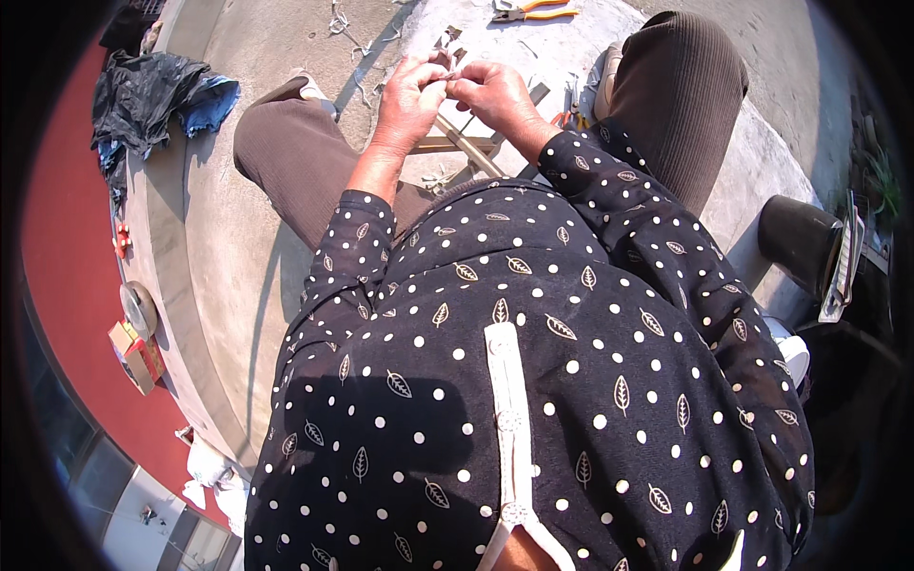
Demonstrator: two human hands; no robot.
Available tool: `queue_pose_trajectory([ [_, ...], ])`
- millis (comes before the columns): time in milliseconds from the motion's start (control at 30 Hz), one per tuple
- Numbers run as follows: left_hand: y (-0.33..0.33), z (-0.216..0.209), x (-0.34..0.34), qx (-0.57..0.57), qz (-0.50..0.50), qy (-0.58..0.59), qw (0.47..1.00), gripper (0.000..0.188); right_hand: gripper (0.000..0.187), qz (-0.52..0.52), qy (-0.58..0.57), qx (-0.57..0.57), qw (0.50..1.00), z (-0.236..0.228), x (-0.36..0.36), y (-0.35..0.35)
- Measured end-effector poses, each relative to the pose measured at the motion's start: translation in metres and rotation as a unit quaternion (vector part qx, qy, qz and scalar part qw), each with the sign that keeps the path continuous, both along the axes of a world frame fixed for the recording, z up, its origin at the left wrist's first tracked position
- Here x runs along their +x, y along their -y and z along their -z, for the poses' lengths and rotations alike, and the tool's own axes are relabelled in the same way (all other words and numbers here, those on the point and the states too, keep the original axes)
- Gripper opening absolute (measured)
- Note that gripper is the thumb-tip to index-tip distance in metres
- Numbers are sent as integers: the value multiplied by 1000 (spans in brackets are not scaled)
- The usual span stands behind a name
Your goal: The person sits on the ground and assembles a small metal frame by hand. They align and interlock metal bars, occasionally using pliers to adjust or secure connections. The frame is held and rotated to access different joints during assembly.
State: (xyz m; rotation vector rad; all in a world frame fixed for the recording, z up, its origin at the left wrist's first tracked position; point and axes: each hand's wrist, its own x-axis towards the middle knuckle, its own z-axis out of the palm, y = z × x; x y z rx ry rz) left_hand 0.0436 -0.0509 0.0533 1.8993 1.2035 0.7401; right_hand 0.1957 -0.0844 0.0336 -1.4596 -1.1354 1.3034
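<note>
While the left hand [411, 103] and right hand [495, 99] pinch a small whitish piece [452, 65] at the frame's upper centre, the step seems fine fingertip work, next needing a steady pinch.

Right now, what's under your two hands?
Narrow bars show in the gap between the wrists of the left hand and right hand; whatever lies directly beneath the palms is covered.

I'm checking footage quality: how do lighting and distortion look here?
Head view: strong sun washes out the pale slab; head view: a dark shadow crosses the shirt; head view: the red surface curves; head view: detail between left hand and right hand is unclear.
</note>
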Motion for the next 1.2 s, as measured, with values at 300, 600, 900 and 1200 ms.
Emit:
queue_pose_trajectory([
  [300,-1,7,3,29,11,27,999,14,16,40,5,-24,999,-1,2,2],
  [600,0,5,7,-15,8,35,999,17,20,32,32,-19,999,0,2,0],
  [900,2,10,3,0,-10,39,999,15,19,-18,-22,-51,998,-3,11,-4],
  [1200,1,13,5,-52,-60,58,995,30,23,-42,-26,-59,997,3,12,-2],
])
